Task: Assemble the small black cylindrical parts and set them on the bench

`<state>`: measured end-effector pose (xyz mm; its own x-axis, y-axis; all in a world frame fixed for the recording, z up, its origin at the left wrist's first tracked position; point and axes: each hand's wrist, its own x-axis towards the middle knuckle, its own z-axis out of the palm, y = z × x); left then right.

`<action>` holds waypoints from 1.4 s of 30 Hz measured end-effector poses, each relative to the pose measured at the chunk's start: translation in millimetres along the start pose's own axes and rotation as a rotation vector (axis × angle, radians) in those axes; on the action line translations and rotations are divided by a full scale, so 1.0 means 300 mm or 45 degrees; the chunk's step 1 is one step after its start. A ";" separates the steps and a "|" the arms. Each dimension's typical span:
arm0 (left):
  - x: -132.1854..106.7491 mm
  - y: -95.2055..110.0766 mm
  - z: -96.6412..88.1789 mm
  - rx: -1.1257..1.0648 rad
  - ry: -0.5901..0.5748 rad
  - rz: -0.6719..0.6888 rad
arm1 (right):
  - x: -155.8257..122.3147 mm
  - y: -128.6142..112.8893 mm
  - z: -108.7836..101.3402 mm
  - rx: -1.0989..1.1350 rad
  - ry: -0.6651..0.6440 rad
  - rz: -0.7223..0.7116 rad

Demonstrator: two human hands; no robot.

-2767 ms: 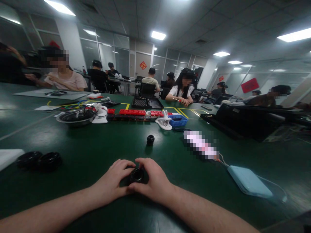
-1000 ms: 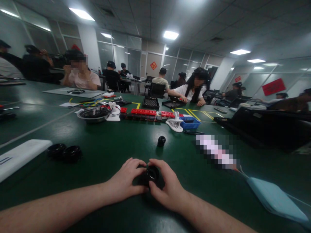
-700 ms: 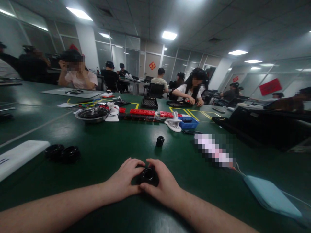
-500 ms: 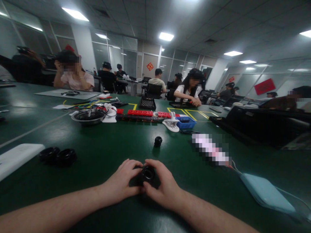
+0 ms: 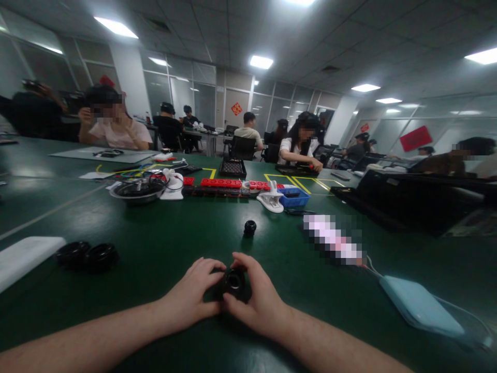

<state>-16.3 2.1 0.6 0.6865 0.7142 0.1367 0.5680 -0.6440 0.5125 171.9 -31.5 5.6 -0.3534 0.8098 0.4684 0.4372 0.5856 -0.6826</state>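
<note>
While your right grip [image 5: 258, 296] pinches the black ring [image 5: 234, 273], your left grip [image 5: 199, 288] curls at its left side.
Whether the left one presses on it, I cannot tell. You have the ring between them at the green bench [image 5: 171, 225]; beyond it stands a smaller black piece [image 5: 250, 227], well to its left lie two black coils [image 5: 101, 257], and well to its right a pale blue slab [image 5: 421, 304].
</note>
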 end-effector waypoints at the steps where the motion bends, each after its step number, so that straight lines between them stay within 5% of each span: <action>1: 0.001 0.001 0.000 0.000 0.003 0.002 | -0.002 0.000 -0.001 0.017 0.012 -0.040; 5: 0.004 -0.008 0.006 0.012 0.024 0.028 | -0.001 -0.005 -0.007 -0.014 -0.106 -0.106; 12: 0.002 -0.009 0.003 0.012 0.018 0.026 | 0.009 -0.002 -0.001 -0.068 -0.103 0.074; 17: 0.002 -0.004 0.002 -0.002 0.020 0.015 | 0.000 -0.002 -0.005 0.036 0.025 -0.101; 20: 0.003 -0.012 0.007 0.006 0.026 0.037 | 0.001 -0.009 -0.007 -0.017 -0.071 -0.116; 28: 0.002 -0.016 0.007 -0.011 -0.002 0.038 | 0.010 -0.014 -0.003 -0.095 -0.135 0.164; 33: 0.003 -0.008 0.001 -0.029 0.012 0.039 | -0.004 -0.012 -0.016 -0.002 -0.072 -0.031; 37: 0.005 -0.014 0.008 0.002 -0.003 0.036 | -0.002 -0.009 -0.022 -0.053 -0.184 -0.109; 42: 0.004 -0.028 0.017 0.032 -0.019 0.014 | 0.010 -0.013 -0.017 -0.119 -0.155 0.056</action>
<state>-17.9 6.9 -8.0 0.6990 0.7032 0.1296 0.5715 -0.6584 0.4899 173.4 -31.2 12.4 -0.4272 0.8276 0.3641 0.5273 0.5552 -0.6432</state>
